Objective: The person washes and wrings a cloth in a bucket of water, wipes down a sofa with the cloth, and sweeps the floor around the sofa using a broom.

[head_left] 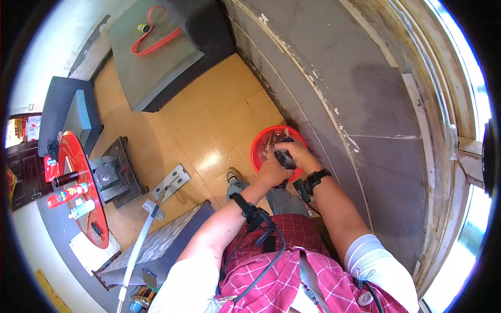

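A red basin [254,147] stands on the floor beside the wall, with whitish wet streaks inside. Over it, a dark, wet, cloth-like item [284,158] with pale suds on it is held between both hands. My left hand [272,169] grips it from the left, fingers closed. Curled round its upper right side is my right hand [299,154]. The item's exact kind cannot be made out, and its lower part is partly hidden by my hands. Straps with small dark devices and cables circle both wrists.
A grey wall [334,135] rises close on the right. To the left lie a flat mop [175,182], a red round table [99,219] with bottles, and a grey padded bench [156,245]. Farther off, a grey-topped table [156,73] bears a red strap [167,39] and a can [143,28].
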Demonstrator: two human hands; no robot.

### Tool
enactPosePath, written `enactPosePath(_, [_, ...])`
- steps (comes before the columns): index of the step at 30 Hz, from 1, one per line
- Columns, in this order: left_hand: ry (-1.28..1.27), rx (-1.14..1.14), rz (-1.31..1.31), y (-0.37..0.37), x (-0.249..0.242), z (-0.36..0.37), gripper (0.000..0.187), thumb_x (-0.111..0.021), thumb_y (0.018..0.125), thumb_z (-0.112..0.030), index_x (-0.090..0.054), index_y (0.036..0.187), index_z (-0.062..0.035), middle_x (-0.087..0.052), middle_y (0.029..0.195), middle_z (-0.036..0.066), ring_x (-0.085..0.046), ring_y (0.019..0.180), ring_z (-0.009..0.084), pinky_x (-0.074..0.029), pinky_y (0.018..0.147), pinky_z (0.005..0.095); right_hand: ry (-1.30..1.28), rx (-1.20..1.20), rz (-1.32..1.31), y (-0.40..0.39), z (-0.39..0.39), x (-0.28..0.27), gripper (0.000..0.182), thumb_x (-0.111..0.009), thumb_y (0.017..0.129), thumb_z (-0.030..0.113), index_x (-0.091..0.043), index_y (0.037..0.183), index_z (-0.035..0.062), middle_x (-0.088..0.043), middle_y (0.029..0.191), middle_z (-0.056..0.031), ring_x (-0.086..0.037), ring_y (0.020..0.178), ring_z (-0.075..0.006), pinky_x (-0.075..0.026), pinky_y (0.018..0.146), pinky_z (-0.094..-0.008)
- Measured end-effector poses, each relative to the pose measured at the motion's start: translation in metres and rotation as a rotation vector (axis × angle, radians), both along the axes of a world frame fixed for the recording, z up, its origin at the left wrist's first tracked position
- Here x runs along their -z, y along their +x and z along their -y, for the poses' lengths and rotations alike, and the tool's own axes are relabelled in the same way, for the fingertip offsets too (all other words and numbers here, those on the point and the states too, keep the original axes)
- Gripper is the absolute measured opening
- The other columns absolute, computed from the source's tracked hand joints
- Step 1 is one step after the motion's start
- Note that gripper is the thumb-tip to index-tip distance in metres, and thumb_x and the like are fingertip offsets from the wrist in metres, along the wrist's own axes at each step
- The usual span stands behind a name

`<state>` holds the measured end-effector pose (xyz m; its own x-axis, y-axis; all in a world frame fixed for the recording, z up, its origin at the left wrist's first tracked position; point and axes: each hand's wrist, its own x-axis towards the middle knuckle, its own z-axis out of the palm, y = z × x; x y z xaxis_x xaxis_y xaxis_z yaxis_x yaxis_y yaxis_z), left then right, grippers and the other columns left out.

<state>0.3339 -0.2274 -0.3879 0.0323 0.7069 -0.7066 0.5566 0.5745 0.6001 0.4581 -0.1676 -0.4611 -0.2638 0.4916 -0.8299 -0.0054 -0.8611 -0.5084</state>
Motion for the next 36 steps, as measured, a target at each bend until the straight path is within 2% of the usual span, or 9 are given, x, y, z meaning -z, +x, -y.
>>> enactPosePath(10, [0.156,0.017,-0.106,0.016,0.044,0.039,0.109,-0.073,0.066,-0.017,0.002,0.142,0.0005,-0.043,0.113,0.041,-0.059,0.085,0.0496,-0.051,0.065,0.0517,0.697,-0.336,0.296,-0.009,0.022,0.026,0.030,-0.065,0.077,0.026,-0.068,0.101,0.0081,-0.066,0.104,-0.0143,-0.061,0.098,-0.0303,-0.047,0.087,-0.0386])
enactPosePath(13, [0.053,0.038,0.036,-0.005,-0.035,0.027,0.102,-0.071,0.069,-0.029,-0.006,0.143,-0.0006,-0.053,0.113,0.035,-0.059,0.097,0.0440,-0.048,0.083,0.0481,0.466,-0.165,0.052,-0.001,0.029,0.053,0.034,-0.063,0.083,0.014,-0.060,0.116,0.0041,-0.062,0.113,-0.0087,-0.060,0.098,-0.0240,-0.049,0.082,-0.0334])
enactPosePath(14, [0.186,-0.034,0.057,0.008,0.042,0.045,0.103,-0.072,0.068,-0.032,-0.009,0.142,-0.0009,-0.059,0.106,0.029,-0.059,0.099,0.0416,-0.048,0.082,0.0464,0.400,-0.117,-0.043,-0.001,0.033,0.024,0.052,-0.064,0.083,0.017,-0.046,0.130,0.0020,-0.058,0.115,-0.0087,-0.058,0.098,-0.0215,-0.048,0.082,-0.0319])
enactPosePath(17, [0.094,0.040,0.033,-0.022,0.014,0.032,0.089,-0.072,0.068,-0.035,-0.027,0.138,-0.0021,-0.062,0.105,0.024,-0.062,0.096,0.0351,-0.049,0.083,0.0434,0.178,0.070,-0.004,0.000,0.041,-0.045,0.033,-0.063,0.084,0.023,-0.057,0.110,0.0020,-0.063,0.098,-0.0079,-0.061,0.088,-0.0205,-0.049,0.077,-0.0337])
enactPosePath(25, [-0.279,-0.494,1.425,-0.065,-0.106,0.014,0.045,-0.060,0.084,-0.029,-0.054,0.119,-0.0018,-0.064,0.108,0.010,-0.064,0.089,0.0166,-0.053,0.079,0.0272,0.599,0.159,-0.624,0.040,0.043,-0.118,0.078,-0.060,0.086,0.041,-0.019,0.145,0.0109,-0.040,0.137,-0.0151,-0.043,0.124,-0.0285,-0.038,0.101,-0.0414])
enactPosePath(27, [-0.442,-0.574,1.724,-0.058,-0.050,0.009,0.047,-0.055,0.089,-0.030,-0.050,0.126,-0.0025,-0.061,0.114,0.012,-0.061,0.099,0.0216,-0.048,0.091,0.0334,0.596,0.166,-0.790,0.032,0.046,-0.144,0.078,-0.057,0.088,0.044,-0.014,0.148,0.0183,-0.037,0.142,-0.0110,-0.039,0.128,-0.0281,-0.036,0.104,-0.0423])
enactPosePath(30, [-0.295,-0.601,1.796,-0.045,-0.054,0.011,0.047,-0.053,0.090,-0.028,-0.047,0.128,-0.0023,-0.060,0.116,0.013,-0.058,0.107,0.0227,-0.043,0.097,0.0349,0.995,0.178,-0.606,-0.004,0.066,-0.158,0.078,-0.056,0.087,0.049,-0.015,0.147,0.0221,-0.034,0.144,-0.0105,-0.039,0.128,-0.0287,-0.034,0.104,-0.0462])
enactPosePath(32, [-0.378,-0.651,1.844,-0.036,-0.052,0.018,0.048,-0.053,0.090,-0.027,-0.044,0.130,-0.0021,-0.058,0.119,0.014,-0.055,0.112,0.0239,-0.041,0.100,0.0358,0.365,0.481,-0.863,0.010,0.058,-0.058,0.083,-0.058,0.083,0.054,-0.015,0.147,0.0243,-0.037,0.142,-0.0115,-0.043,0.124,-0.0283,-0.040,0.099,-0.0475])
enactPosePath(36, [-0.590,-0.718,1.835,-0.023,-0.042,0.032,0.049,-0.054,0.091,-0.029,-0.042,0.130,-0.0015,-0.054,0.123,0.017,-0.052,0.115,0.0268,-0.038,0.103,0.0368,0.469,0.627,-0.817,-0.029,0.041,-0.168,0.085,-0.060,0.079,0.058,-0.022,0.145,0.0212,-0.046,0.131,-0.0119,-0.047,0.118,-0.0271,-0.047,0.091,-0.0456])
